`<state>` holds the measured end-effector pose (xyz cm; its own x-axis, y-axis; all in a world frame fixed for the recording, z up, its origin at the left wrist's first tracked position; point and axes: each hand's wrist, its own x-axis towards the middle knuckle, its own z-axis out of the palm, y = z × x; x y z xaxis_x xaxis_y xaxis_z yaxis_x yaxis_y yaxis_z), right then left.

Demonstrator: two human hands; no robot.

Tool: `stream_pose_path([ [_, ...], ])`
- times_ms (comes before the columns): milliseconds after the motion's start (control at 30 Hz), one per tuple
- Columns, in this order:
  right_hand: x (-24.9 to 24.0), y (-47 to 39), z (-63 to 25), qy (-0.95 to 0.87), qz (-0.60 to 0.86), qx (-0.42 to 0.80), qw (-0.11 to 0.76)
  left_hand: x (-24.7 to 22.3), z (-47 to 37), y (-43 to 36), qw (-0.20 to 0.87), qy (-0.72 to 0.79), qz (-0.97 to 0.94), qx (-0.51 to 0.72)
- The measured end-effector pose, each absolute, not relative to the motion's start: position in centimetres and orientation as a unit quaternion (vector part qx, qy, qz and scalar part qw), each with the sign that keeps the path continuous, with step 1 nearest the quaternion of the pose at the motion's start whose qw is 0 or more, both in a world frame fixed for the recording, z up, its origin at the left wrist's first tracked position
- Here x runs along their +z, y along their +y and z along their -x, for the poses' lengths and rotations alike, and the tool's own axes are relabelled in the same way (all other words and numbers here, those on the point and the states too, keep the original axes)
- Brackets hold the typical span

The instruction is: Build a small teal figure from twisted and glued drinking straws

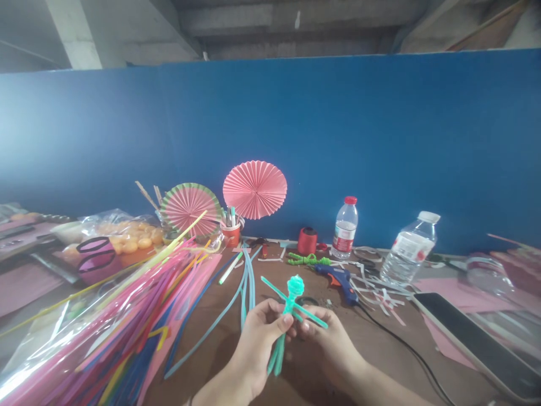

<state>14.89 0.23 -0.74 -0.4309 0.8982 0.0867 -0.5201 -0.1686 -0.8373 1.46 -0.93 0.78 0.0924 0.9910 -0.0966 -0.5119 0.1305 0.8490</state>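
Note:
A turquoise pipe-cleaner figure (295, 287) with a coiled round head, two arms slanting outward and legs hanging down is held up over the brown table (203, 366). My left hand (264, 332) pinches its body between thumb and fingers. On the other side, my right hand (323, 335) is closed round the figure near its lower arm, with its fingertips partly hidden behind it. Loose light-blue pipe cleaners (215, 327) lie to the left of my hands. Just beyond my right hand is a blue hot glue gun (344, 285) with an orange trigger.
A plastic-wrapped bundle of colourful pipe cleaners (139, 321) covers the left side. At the back stand pink paper fans (255, 189), a red cup of pens (230, 235), red thread (307, 241) and water bottles (344, 231). A phone (473, 344) and paper scraps (386, 299) lie right.

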Motion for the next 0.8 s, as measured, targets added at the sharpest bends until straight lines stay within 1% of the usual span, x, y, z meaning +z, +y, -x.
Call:
stream_pose_path([
  [167, -1.0, 0.4, -14.9, -0.421, 0.194, 0.730, 0.502, 1.0, -2.0, -1.3, 0.684, 0.372, -0.306, 0.548],
  [300, -1.2, 0.3, -14.8, -0.369, 0.198, 0.765, 0.490, 0.5, -2.3, -1.1, 0.673, 0.379, -0.333, 0.541],
  [500, -1.1, 0.1, -14.3, -0.326, 0.228, 0.762, 0.510, -0.2, -2.0, -1.0, 0.543, 0.455, -0.466, 0.529],
  [633, -1.2, 0.1, -14.2, -0.322, 0.256, 0.746, 0.525, 0.1, -2.1, -1.4, 0.492, 0.484, -0.492, 0.531],
  [800, -1.0, -0.3, -14.3, -0.336, 0.246, 0.741, 0.526, 0.3, -2.3, -1.7, 0.456, 0.494, -0.503, 0.543],
])
